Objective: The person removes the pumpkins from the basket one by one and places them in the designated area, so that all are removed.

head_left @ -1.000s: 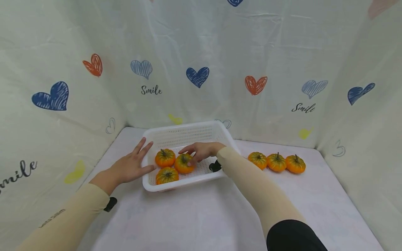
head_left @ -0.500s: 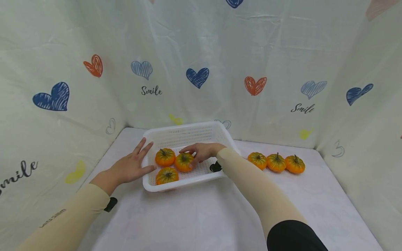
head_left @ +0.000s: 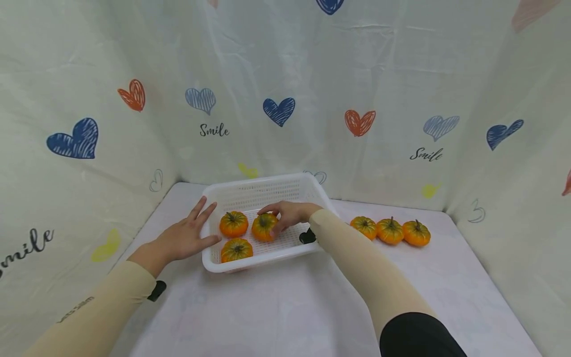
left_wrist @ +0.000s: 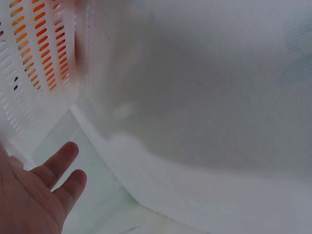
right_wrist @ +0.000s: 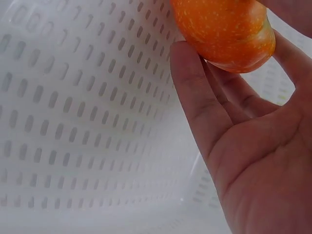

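My right hand (head_left: 289,214) reaches into a white perforated plastic basket (head_left: 263,261) and grips a small orange-green pumpkin (head_left: 262,229) between thumb and fingers. In the right wrist view, the fingers (right_wrist: 195,92) curl round the speckled orange pumpkin (right_wrist: 224,34) beside the basket's slotted wall. Two more pumpkins sit at the basket's left end, one towards the back (head_left: 234,225) and one at the front (head_left: 236,250). My left hand (head_left: 183,240) is spread at the basket's left rim, fingers straight; the left wrist view shows two of its fingertips (left_wrist: 68,153) near the basket.
Three similar pumpkins, the middle one (head_left: 390,231) among them, stand in a row on the white-covered table (head_left: 285,307) to the right of the basket. A pale curtain (head_left: 321,74) printed with hearts surrounds the table at the back and sides.
My right thumb and fingers have closed on the pumpkin, which has shifted slightly right and up, away from the two others. My left hand stays put at the rim.
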A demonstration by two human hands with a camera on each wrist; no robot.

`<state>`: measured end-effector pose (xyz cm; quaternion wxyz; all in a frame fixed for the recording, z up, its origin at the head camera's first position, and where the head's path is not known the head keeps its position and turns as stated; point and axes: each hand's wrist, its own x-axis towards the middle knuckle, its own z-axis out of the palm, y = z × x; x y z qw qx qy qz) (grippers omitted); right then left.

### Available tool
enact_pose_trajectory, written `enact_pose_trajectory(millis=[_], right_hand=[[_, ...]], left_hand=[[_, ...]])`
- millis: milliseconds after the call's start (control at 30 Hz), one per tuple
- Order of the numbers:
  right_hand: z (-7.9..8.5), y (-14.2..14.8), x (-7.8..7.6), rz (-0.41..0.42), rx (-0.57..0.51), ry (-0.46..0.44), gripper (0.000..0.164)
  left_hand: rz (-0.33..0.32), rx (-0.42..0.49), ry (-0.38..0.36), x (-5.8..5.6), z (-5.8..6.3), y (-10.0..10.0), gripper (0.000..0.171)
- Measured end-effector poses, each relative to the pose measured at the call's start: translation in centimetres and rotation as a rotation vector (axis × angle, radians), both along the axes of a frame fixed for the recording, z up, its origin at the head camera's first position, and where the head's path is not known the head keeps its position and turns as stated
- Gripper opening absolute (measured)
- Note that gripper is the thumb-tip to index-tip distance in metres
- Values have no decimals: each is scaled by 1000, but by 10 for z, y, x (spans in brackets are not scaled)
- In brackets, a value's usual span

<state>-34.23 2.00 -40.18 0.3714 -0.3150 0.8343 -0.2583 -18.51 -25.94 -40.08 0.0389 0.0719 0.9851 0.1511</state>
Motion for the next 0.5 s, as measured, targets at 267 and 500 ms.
enact_pose_trajectory(millis=[267,500], right_hand=[[0,2,-3,-23,-13,-3,69],[1,4,-3,-35,-23,14,69]], left_hand=[[1,-6,-1,1,0,-1,91],[0,-6,-3,0,0,-1,91]])
